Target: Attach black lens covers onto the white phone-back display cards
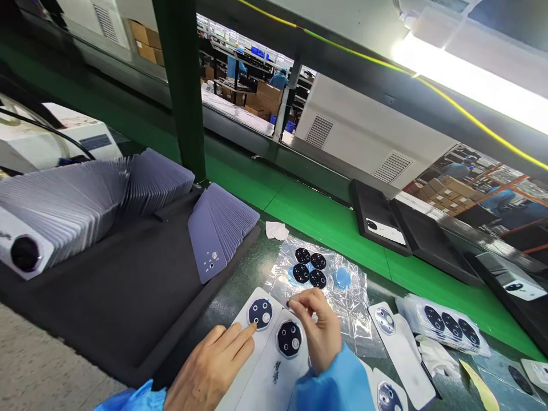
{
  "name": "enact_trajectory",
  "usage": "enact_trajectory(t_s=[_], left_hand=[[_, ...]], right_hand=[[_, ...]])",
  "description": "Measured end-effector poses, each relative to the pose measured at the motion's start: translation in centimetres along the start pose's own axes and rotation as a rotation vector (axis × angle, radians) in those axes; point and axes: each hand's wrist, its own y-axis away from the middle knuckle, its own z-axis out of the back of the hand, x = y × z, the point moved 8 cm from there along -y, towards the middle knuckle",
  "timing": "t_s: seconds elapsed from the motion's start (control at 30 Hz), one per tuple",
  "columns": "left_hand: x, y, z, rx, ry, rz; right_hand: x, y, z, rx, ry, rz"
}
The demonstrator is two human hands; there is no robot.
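Observation:
My left hand [213,361] lies palm down with its fingers stretched out, fingertips on the lower edge of a dark round camera lens cover [258,313] on a white phone back panel [249,365]. Beside it lies a second white panel [278,348] with a similar dark lens cover [289,338]. Above these panels my right hand [319,328] pinches thumb and forefinger together on a tiny dark piece [289,303], too small to name. Beyond the right hand, several black round covers [309,267] lie on a clear plastic sheet [357,311].
On the left, a black foam tray [128,297] holds rows of purplish-grey panels [220,228]. At the right are packed lens covers [449,326], a white panel [405,365] and a crumpled cloth [439,357]. Black trays [432,240] stand on the green conveyor belt [295,214] behind.

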Motion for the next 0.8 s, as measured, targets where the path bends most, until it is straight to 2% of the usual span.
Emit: enact_trajectory(t_s=[0.1, 0.17, 0.3, 0.43, 0.5, 0.67, 0.8], left_hand=[[0.5, -0.1, 0.1, 0.014, 0.063, 0.039], [0.8, -0.4, 0.3, 0.016, 0.108, 0.074], [0.9, -0.9, 0.9, -0.045, 0.052, 0.076], [1.0, -1.2, 0.7, -0.063, 0.010, 0.086], [0.9, -1.2, 0.6, -0.069, -0.011, 0.084], [0.9, -1.1, 0.4, -0.082, -0.048, 0.067], [1.1, -0.5, -0.6, -0.079, -0.042, 0.062]], right_hand=[[-1.0, 1.3, 1.2, 0.080, -0.212, -0.240], [-1.2, 2.3, 1.3, 0.130, -0.314, -0.331], [-1.2, 3.2, 1.0, 0.163, -0.481, -0.416], [-1.3, 3.1, 0.1, 0.203, -0.541, -0.455], [-1.1, 2.8, -0.2, 0.217, -0.497, -0.429], [0.1, 1.7, -0.1, 0.222, -0.218, -0.167], [-1.0, 1.8, -0.4, 0.209, -0.248, -0.178]])
